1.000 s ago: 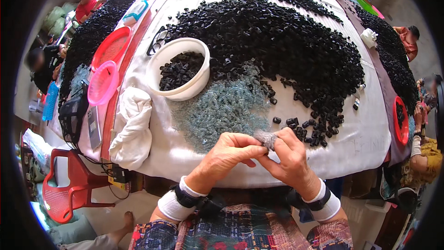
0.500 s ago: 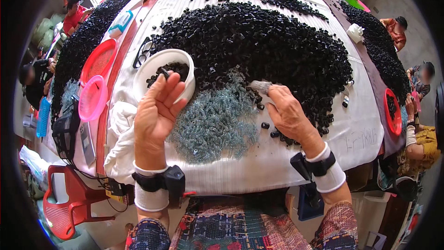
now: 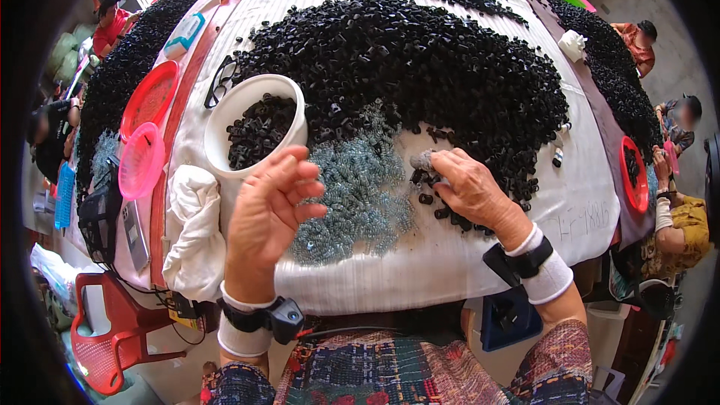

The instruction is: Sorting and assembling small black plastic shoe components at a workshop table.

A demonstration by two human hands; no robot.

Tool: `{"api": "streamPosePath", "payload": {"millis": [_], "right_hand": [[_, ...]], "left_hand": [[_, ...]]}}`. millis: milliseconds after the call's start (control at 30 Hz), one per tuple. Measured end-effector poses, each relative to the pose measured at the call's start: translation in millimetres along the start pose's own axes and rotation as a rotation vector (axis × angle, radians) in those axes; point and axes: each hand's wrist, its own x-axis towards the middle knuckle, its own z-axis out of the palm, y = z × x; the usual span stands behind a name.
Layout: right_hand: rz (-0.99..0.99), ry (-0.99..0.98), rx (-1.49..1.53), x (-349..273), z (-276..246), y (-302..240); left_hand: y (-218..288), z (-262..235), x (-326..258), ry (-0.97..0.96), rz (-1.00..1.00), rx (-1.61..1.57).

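My left hand (image 3: 271, 206) hovers with fingers apart and nothing in it, just below the white bowl (image 3: 223, 112) that is partly filled with small black parts. My right hand (image 3: 469, 187) rests on the white cloth at the near edge of the big black parts pile (image 3: 420, 67). Its fingertips pinch a small grey clump of clear pieces (image 3: 422, 160) and touch loose black parts. Between my hands lies a heap of clear bluish pieces (image 3: 356, 195).
A crumpled white rag (image 3: 193, 225) lies left of my left hand. Red and pink trays (image 3: 146, 127) sit at the table's left edge, with a red plastic stool (image 3: 101, 330) below. Other people work around the table, and a red tray (image 3: 634, 172) lies at right.
My hands, joined over a grey clump at the near edge, separated. The left reached to the bowl and has drawn back a little; the right went to the black pile's edge.
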Motion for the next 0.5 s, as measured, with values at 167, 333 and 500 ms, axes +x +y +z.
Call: {"api": "streamPosePath", "payload": {"millis": [167, 333, 500], "right_hand": [[0.046, 0.005, -0.026, -37, -11, 6], [0.082, 0.119, 0.013, -52, -15, 4], [0.023, 0.181, 0.049, -41, -12, -5]], "left_hand": [[-37, 14, -17, -0.089, -0.208, -0.011], [-59, 21, -29, -0.105, -0.32, 0.056], [-63, 24, -29, -0.124, -0.393, 0.086]]}}
